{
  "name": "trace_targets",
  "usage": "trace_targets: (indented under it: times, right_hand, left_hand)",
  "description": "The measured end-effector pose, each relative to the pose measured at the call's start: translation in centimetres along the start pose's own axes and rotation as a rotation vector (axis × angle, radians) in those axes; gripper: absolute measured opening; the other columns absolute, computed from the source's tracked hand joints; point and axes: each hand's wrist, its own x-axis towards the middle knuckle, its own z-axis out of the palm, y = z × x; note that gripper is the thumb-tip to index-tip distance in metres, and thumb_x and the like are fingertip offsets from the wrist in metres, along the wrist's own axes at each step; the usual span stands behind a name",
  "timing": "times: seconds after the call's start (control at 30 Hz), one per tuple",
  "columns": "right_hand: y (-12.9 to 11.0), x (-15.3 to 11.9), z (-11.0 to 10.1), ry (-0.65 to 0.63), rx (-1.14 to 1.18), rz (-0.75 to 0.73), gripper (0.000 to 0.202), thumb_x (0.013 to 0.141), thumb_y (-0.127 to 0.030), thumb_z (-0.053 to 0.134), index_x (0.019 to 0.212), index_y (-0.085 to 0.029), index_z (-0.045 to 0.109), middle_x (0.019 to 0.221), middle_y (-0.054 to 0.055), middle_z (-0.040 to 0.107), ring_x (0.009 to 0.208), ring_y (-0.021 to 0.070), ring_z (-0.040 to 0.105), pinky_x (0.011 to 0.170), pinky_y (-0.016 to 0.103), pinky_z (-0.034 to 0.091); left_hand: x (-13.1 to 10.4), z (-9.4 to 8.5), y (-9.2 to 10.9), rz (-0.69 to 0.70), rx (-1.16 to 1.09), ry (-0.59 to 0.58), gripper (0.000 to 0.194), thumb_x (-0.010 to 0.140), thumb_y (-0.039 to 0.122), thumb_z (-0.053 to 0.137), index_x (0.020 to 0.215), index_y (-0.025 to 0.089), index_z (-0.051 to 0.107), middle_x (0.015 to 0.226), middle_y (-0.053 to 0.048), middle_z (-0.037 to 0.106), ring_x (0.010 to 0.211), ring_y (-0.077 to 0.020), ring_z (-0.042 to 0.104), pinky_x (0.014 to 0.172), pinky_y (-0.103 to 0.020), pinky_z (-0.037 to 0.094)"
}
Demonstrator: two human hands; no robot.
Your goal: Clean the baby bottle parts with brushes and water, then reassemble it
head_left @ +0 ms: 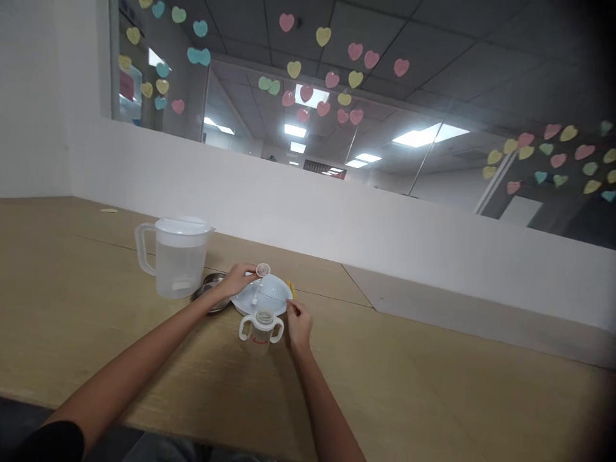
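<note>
My left hand (237, 278) pinches a small round valve piece with a thin white straw (260, 277) hanging from it, over a pale blue plate (276, 290). My right hand (298, 323) has its fingers closed on a thin wire-like brush handle (272, 299) that runs left across the plate toward the straw. In front of the plate a clear two-handled baby cup (260, 330) stands open on the wooden table (409, 378), between my hands.
A clear lidded plastic pitcher (176, 256) holding water stands left of the plate. A metal dish (210, 295) lies partly under my left wrist. A yellow item (291, 287) peeks out behind the plate. A white partition wall (337, 218) borders the table's far edge.
</note>
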Motion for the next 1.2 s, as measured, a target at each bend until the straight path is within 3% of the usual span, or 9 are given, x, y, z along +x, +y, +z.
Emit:
trace_targets:
  times: [0.17,0.37,0.47,0.7,0.97,1.1,1.2]
  right_hand:
    - [-0.2,-0.1,-0.2,0.002,-0.011,-0.03,0.038,0.072,-0.041,0.048,0.08,-0.011,0.071,0.073,0.009,0.064,0.065,0.019,0.055,0.064,0.03,0.043]
    - [-0.3,-0.1,-0.4,0.006,-0.015,-0.042,0.035,0.072,-0.038,0.049,0.079,-0.012,0.071,0.074,0.008,0.065,0.065,0.0175,0.055,0.064,0.028,0.043]
    - [-0.3,-0.1,-0.4,0.002,-0.014,-0.042,0.033,0.072,-0.038,0.049,0.078,-0.013,0.071,0.073,0.007,0.065,0.064,0.017,0.055,0.062,0.027,0.043]
    - [0.0,-0.1,-0.3,-0.001,-0.015,-0.048,0.034,0.072,-0.038,0.049,0.079,-0.012,0.071,0.072,0.007,0.065,0.064,0.0171,0.055,0.061,0.027,0.043]
    - [-0.3,-0.6,-0.3,-0.005,-0.015,-0.064,0.037,0.076,-0.039,0.048,0.084,-0.011,0.07,0.082,0.01,0.067,0.071,0.0188,0.058,0.069,0.03,0.045]
    - [-0.5,-0.8,-0.2,0.005,-0.018,-0.067,0.037,0.077,-0.04,0.048,0.086,-0.012,0.069,0.088,0.01,0.068,0.077,0.0194,0.059,0.074,0.03,0.045]
    - [-0.5,-0.7,-0.2,0.005,-0.021,-0.071,0.037,0.076,-0.041,0.049,0.084,-0.012,0.069,0.087,0.01,0.068,0.078,0.0201,0.059,0.075,0.032,0.045]
  left_hand:
    - [-1.0,-0.4,2.9,0.069,-0.183,0.091,0.035,0.08,0.041,0.051,0.084,0.012,0.07,0.085,-0.006,0.068,0.082,-0.0194,0.059,0.076,-0.027,0.044]
    - [-2.7,-0.3,5.5,0.02,-0.347,-0.028,0.033,0.079,0.041,0.054,0.087,0.013,0.07,0.089,-0.006,0.068,0.084,-0.0194,0.059,0.079,-0.029,0.045]
    - [-3.3,-0.1,5.6,0.044,-0.359,-0.049,0.031,0.08,0.039,0.054,0.088,0.014,0.07,0.092,-0.005,0.068,0.086,-0.0193,0.059,0.08,-0.028,0.045]
    - [-3.5,0.0,6.5,0.036,-0.369,0.057,0.034,0.079,0.043,0.054,0.084,0.013,0.07,0.09,-0.006,0.068,0.083,-0.0188,0.059,0.078,-0.028,0.046]
    - [-3.7,0.9,6.5,0.095,-0.304,-0.054,0.032,0.082,0.039,0.049,0.09,0.015,0.07,0.088,-0.004,0.067,0.085,-0.0186,0.058,0.08,-0.028,0.045]
    - [-4.4,1.6,5.7,0.103,-0.261,-0.116,0.033,0.082,0.039,0.049,0.088,0.014,0.07,0.083,-0.004,0.067,0.08,-0.0181,0.058,0.075,-0.027,0.045]
    - [-4.9,2.4,4.8,0.124,-0.228,-0.173,0.028,0.081,0.037,0.051,0.087,0.017,0.07,0.091,-0.005,0.067,0.085,-0.0188,0.058,0.081,-0.028,0.044]
